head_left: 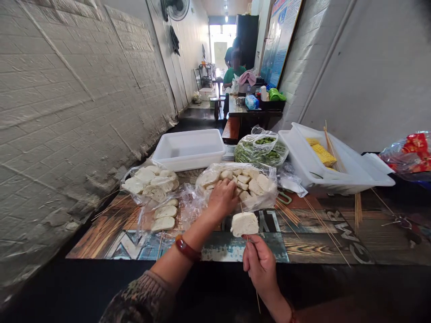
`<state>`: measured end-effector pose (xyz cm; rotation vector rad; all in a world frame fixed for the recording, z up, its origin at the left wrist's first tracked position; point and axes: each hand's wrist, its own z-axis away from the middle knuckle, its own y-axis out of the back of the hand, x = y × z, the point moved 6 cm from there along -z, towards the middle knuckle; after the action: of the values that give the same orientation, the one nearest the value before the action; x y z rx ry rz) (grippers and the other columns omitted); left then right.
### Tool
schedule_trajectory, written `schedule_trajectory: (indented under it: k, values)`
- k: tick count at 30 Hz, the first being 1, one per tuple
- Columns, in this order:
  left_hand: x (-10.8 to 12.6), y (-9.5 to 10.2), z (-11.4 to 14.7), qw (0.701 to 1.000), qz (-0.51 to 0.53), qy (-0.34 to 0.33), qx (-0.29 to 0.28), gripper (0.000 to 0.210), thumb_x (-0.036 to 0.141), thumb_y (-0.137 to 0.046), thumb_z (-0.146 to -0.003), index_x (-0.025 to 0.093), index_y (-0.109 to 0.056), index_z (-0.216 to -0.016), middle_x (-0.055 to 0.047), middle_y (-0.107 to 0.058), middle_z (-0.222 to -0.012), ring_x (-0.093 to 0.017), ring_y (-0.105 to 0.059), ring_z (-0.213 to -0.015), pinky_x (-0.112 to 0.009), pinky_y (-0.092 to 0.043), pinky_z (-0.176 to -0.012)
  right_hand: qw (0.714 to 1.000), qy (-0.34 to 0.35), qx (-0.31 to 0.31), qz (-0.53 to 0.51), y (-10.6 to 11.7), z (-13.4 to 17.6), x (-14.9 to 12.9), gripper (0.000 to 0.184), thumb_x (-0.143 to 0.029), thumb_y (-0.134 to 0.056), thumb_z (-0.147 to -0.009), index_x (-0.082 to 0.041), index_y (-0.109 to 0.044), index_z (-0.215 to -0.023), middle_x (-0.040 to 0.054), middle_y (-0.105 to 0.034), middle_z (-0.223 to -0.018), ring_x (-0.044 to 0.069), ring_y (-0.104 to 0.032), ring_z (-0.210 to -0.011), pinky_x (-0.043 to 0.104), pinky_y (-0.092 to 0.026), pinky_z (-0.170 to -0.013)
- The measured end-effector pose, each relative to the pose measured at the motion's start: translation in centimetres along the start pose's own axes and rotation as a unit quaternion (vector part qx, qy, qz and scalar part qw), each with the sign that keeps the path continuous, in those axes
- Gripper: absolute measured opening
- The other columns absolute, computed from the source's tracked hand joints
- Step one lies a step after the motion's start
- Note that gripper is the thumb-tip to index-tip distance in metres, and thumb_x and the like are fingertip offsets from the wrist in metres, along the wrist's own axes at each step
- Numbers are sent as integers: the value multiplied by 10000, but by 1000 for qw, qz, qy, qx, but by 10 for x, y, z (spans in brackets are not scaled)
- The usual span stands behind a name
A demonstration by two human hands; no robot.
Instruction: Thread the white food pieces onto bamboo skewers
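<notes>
My right hand [261,264] pinches a thin bamboo skewer [257,298] below a white bun slice [245,224] threaded on its upper part. The skewer's tip pokes out above the slice. My left hand [222,197] reaches into an open clear plastic bag [205,177] of white bun slices [261,183]. Its fingertips are hidden among the slices, so whether they grip one cannot be told. Left of the bag, a row of bun slices [164,223] lies on the table with a skewer [160,244] sticking out toward me.
Another bag of slices [151,181] sits at left. Behind are a white tub [188,150] and a bag of green vegetables [261,150]. At right, stacked white tubs [357,175] hold corn [323,155] and skewers. Loose skewers [288,211] lie across the table.
</notes>
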<state>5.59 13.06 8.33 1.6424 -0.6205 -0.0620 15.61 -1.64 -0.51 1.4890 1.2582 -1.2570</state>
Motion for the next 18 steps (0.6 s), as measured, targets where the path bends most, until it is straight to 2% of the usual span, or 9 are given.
schedule_trajectory:
  k: [4, 7, 9, 12, 14, 16, 18]
  values:
    - [-7, -6, 6, 996, 88, 21, 20, 118, 108, -568, -770, 183, -571, -860, -60, -630, -848, -224, -573, -846, -354, -455, -779, 1000, 2, 0, -3, 0, 1, 0, 345, -452, -473, -994, -154, -647, -1004, -95, -474, -435, 104, -464, -377, 211, -416, -451]
    - [-20, -6, 9, 968, 237, 61, 58, 119, 112, -566, -749, 187, -559, -840, 0, -595, -743, -161, -545, -708, -294, -442, -687, 1000, 1, 1, -8, 0, 1, 2, 353, -461, -469, -994, -153, -643, -996, -96, -468, -435, 105, -453, -372, 214, -408, -445]
    - [-30, -1, 14, 912, 390, 96, 87, 204, 129, -602, -721, 178, -574, -916, 15, -598, -739, -138, -555, -689, -259, -443, -650, 1000, 1, 3, -15, 0, 2, 2, 345, -457, -472, -994, -154, -637, -997, -99, -464, -435, 102, -440, -367, 215, -400, -441]
    - [-38, 9, 29, 775, 603, 156, 107, 464, 164, -678, -687, 170, -575, -1139, -9, -646, -851, -140, -611, -742, -239, -476, -636, 1000, -1, 8, -23, 0, 2, 3, 338, -456, -481, -991, -155, -633, -1007, -104, -458, -433, 98, -423, -363, 215, -389, -433]
    - [-39, 16, 43, 696, 686, 186, 106, 580, 159, -734, -654, 182, -575, -1211, -29, -667, -948, -149, -639, -794, -254, -516, -670, 1000, -3, 11, -22, 0, 2, 3, 342, -464, -491, -985, -156, -636, -1008, -100, -464, -442, 98, -425, -369, 215, -390, -434]
    - [-39, 20, 57, 638, 738, 201, 92, 570, 133, -775, -629, 171, -611, -1173, -53, -683, -1019, -166, -659, -854, -284, -550, -731, 1000, -8, 9, -17, 1, 2, 2, 346, -469, -500, -979, -155, -641, -1017, -96, -471, -453, 99, -428, -377, 213, -388, -434]
    - [-39, 22, 71, 596, 772, 207, 82, 475, 122, -793, -634, 146, -646, -1085, -73, -700, -1043, -177, -674, -886, -299, -567, -776, 1000, -19, -2, -8, 1, 5, 2, 339, -458, -511, -976, -154, -649, -1039, -97, -467, -455, 99, -430, -381, 210, -381, -431]
